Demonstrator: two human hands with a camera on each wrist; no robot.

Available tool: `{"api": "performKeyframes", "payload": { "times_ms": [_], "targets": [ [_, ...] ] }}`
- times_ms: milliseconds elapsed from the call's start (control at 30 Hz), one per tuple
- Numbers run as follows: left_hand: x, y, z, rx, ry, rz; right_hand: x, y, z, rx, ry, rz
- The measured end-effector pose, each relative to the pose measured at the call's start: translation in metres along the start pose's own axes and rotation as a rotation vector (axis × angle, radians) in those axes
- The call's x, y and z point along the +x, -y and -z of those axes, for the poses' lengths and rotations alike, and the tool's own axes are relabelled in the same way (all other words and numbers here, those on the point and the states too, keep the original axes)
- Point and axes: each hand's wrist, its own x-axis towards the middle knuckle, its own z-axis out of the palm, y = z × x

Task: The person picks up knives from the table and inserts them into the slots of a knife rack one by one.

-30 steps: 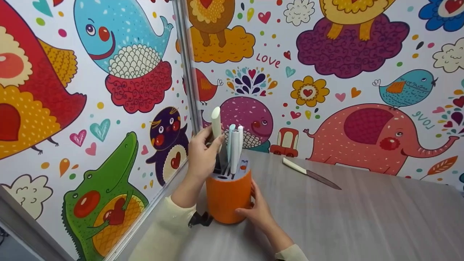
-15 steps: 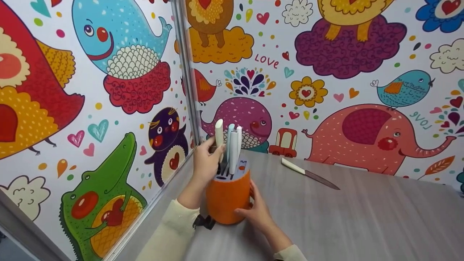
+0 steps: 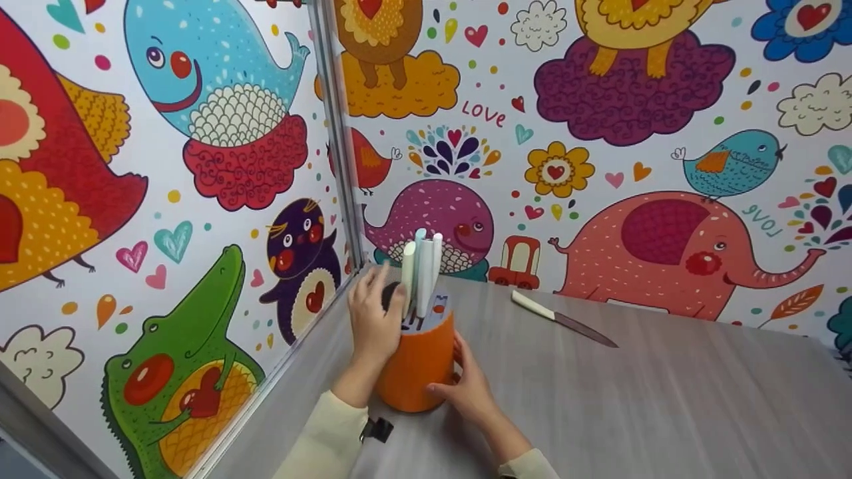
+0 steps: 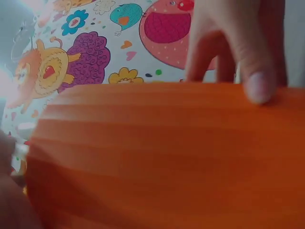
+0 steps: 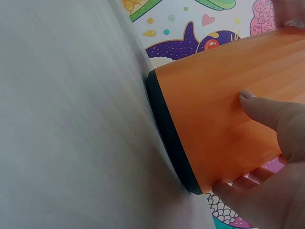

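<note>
An orange knife block with a grey slotted top stands on the table. My right hand grips its side low down; in the right wrist view the thumb lies across the front and the fingers go round the other side. Several pale-handled knives rise from the slots. Leftmost is a cream-handled knife, deep in its slot. My left hand is beside that handle at the top of the block, fingers spread and pointing up. The left wrist view is mostly filled by the block's orange wall.
Another cream-handled knife lies flat on the grey table, right of the block, blade pointing right. Walls with cartoon animals meet in a corner just behind the block.
The cream-handled knife has slid down into the block under my left hand. The left fingers have since come off the handle and spread. My right hand keeps its grip on the block.
</note>
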Motion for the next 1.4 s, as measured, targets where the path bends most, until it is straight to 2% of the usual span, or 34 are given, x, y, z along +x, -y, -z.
{"api": "performKeyframes", "payload": {
  "times_ms": [67,133,233,300,433,600,733,800,867,1033,1200,1400],
  "targets": [
    [-0.007,0.016,-0.003,-0.075,-0.027,-0.017,0.0,0.0,0.0,-0.004,-0.005,0.003],
    [-0.014,0.033,-0.006,-0.184,-0.013,-0.017,-0.001,0.0,0.0,0.0,-0.014,-0.007],
    [-0.019,0.052,-0.008,-0.336,0.063,0.007,-0.001,-0.001,-0.001,0.006,-0.022,-0.023],
    [-0.021,0.06,-0.007,-0.4,0.112,0.035,-0.001,-0.001,-0.001,0.014,-0.03,-0.032],
    [-0.023,0.067,-0.007,-0.441,0.148,0.058,0.0,-0.006,-0.002,0.019,-0.038,-0.013],
    [-0.028,0.073,-0.009,-0.44,0.126,0.081,0.002,-0.018,0.001,0.048,-0.007,0.052],
    [-0.029,0.076,-0.01,-0.438,0.108,0.082,0.01,-0.035,0.019,0.118,0.065,0.125],
    [-0.028,0.075,-0.011,-0.452,0.104,0.071,0.015,-0.044,0.034,0.152,0.065,0.151],
    [-0.028,0.074,-0.013,-0.475,0.097,0.06,0.02,-0.052,0.051,0.185,0.023,0.154],
    [-0.028,0.074,-0.014,-0.51,0.082,0.055,0.032,-0.064,0.088,0.19,-0.174,0.103],
    [-0.027,0.073,-0.016,-0.513,0.088,0.064,0.046,-0.068,0.115,0.066,-0.32,0.055],
    [-0.027,0.073,-0.016,-0.514,0.086,0.059,0.066,-0.07,0.133,-0.076,-0.413,-0.012]
  ]
}}
